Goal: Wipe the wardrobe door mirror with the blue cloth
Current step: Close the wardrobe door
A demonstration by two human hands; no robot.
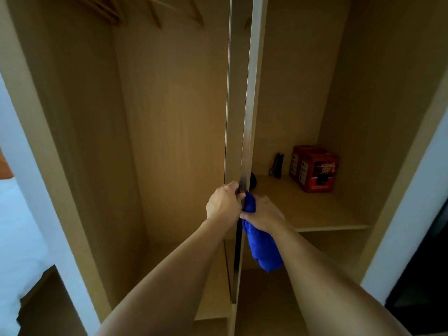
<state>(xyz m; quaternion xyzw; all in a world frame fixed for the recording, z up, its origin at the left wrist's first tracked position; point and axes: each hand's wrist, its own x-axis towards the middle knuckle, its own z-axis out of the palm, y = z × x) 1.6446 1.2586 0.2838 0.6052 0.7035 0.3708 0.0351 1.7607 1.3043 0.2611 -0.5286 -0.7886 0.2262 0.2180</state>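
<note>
Standing edge-on down the middle of the view, the wardrobe door (246, 117) serves as the reference for every position below. Its mirror face cannot be made out from this angle; only a thin bright strip along the edge is visible.

Far to the left of the door, white bedding (14, 226) lies outside the wardrobe. Nearer the door, still on its left, is the tall hanging compartment (169, 141), with wooden hangers (155, 13) at its top.

Immediately left of the door edge, the left hand (224, 202) has its fingers curled round that edge at about mid-height, gripping it. The forearm runs down toward the lower left.

Touching the door edge on its right side, the blue cloth (260, 246) is bunched; its upper end sits against the edge between the two hands, and the rest hangs below the wrist. The right hand (263, 213), just right of the door, is closed round the cloth and holds it against the door edge.

Further right of the door, a shelf (315, 214) carries a small black torch (278, 165) standing upright, with two red boxes (315, 169) beside it, touching each other. A dark round item just behind the door edge is too hidden to identify.
</note>
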